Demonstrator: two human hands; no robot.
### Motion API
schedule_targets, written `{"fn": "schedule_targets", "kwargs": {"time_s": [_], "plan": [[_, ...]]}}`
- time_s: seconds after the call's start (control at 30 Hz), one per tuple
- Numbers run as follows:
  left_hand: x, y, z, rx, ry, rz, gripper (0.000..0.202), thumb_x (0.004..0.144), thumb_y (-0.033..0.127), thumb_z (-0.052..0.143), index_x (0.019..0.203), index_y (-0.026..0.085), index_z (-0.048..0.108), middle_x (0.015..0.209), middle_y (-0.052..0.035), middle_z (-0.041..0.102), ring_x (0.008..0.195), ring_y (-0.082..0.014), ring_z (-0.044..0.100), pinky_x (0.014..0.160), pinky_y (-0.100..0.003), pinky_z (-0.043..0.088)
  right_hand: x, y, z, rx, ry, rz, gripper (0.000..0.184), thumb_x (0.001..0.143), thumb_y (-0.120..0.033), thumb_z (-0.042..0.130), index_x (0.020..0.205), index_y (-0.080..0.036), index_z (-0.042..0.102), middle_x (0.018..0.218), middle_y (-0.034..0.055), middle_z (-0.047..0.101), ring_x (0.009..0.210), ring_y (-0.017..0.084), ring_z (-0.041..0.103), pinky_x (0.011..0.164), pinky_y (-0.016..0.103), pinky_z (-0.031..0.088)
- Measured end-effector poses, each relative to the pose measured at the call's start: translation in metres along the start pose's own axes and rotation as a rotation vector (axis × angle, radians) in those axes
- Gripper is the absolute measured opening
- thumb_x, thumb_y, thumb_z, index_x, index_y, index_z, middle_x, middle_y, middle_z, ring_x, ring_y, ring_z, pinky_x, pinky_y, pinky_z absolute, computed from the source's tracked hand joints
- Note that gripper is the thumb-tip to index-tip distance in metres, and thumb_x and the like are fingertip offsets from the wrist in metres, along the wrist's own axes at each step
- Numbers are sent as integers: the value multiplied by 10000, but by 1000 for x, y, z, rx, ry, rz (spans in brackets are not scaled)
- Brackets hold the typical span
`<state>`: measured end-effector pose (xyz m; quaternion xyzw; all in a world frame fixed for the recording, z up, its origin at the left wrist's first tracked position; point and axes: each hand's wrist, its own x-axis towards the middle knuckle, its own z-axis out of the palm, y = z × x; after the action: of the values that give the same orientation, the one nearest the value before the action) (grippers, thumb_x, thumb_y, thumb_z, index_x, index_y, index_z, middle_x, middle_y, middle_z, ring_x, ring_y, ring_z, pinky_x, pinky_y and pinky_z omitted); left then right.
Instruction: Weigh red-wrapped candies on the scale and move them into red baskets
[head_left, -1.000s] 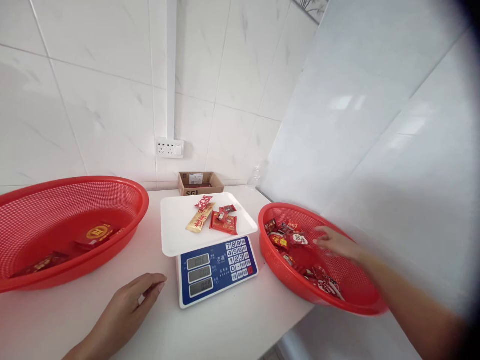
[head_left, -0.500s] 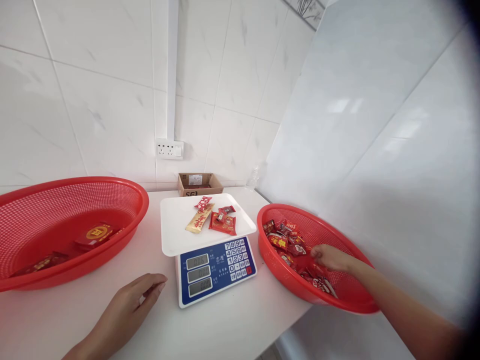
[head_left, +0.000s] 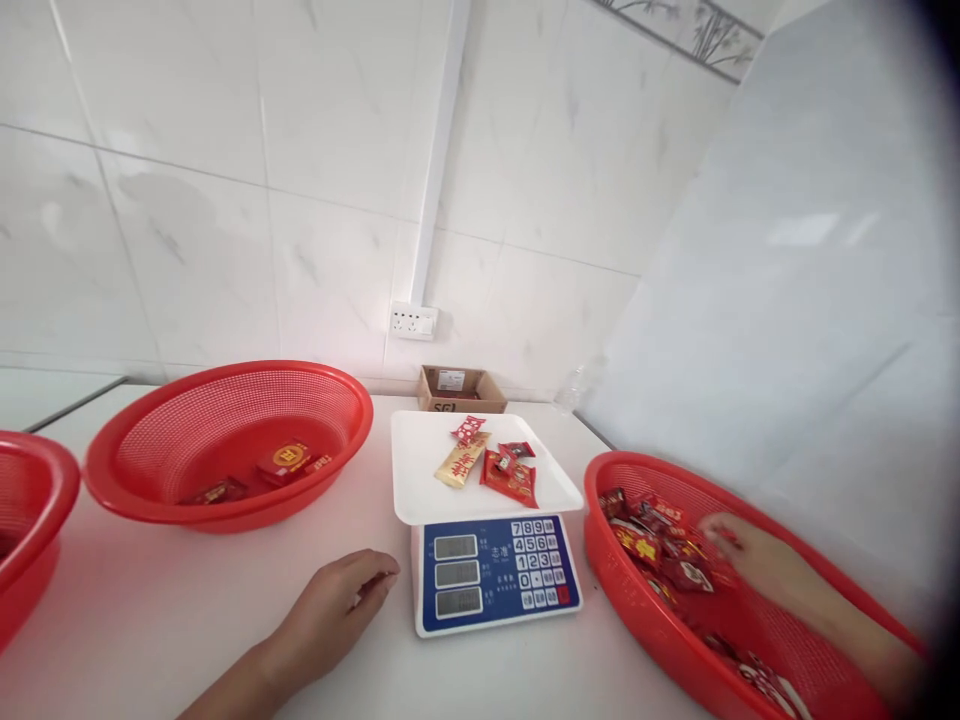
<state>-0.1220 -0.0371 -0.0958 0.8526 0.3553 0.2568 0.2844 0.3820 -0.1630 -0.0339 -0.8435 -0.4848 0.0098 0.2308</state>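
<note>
My left hand (head_left: 337, 610) rests on the white table just left of the scale, its fingers curled together with nothing seen in them. A digital scale (head_left: 495, 580) carries a white tray (head_left: 416, 450). On that tray lie a gold wrapped bar (head_left: 462, 462), a red-and-white candy (head_left: 469, 430), a flat red packet (head_left: 514, 482) and small dark-red candies (head_left: 516, 451). My right hand (head_left: 757, 565) is inside the right red basket (head_left: 637, 610), above several wrapped snacks (head_left: 686, 573). Its fingers are pinched, with a bit of red showing at them, blurred.
Another red basket (head_left: 232, 515) at the left holds a few red packets (head_left: 285, 460). Part of a third red basket (head_left: 37, 480) shows at the left edge. Behind the scale are a cardboard box (head_left: 461, 385) and a clear plastic item (head_left: 576, 388) by the wall.
The view has turned left, so things sit further right and a third basket shows. My right hand has shifted toward the back of the right basket. My left hand stays beside the scale.
</note>
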Motion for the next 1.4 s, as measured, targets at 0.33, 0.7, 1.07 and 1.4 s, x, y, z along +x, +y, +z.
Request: {"fn": "schedule_targets", "kwargs": {"time_s": [0.33,0.7,1.07,1.4], "plan": [[-2,7,-4,8,-10,-24,213,883,235,392,872,223,605,815,4,652,714,-123,587,642,-199,433,4,-219,25,297,-308,-171,355,792,-405,463,1095,-224,501,786,3,628,608,155,625,653,312,520],[-3,9,-5,11,-41,-29,226,867,204,392,879,232,616,845,3,664,738,-128,596,654,-195,430,8,-223,67,115,-432,-370,754,722,-325,618,1388,-158,308,1452,138,345,1313,243,357,1078,379,289],[-1,5,-4,-24,-43,-56,221,871,239,391,889,233,611,843,3,663,734,-134,591,653,-209,429,12,-230,37,-109,-307,-411,569,724,-124,488,1287,-205,463,1101,68,646,1081,227,563,917,344,412],[-1,8,-4,-16,-64,-38,240,875,257,380,891,227,618,841,-4,664,731,-139,591,661,-221,436,15,-213,60,-54,-409,-555,547,687,-149,538,1234,-182,536,1215,103,541,1113,232,523,958,352,401]]}}
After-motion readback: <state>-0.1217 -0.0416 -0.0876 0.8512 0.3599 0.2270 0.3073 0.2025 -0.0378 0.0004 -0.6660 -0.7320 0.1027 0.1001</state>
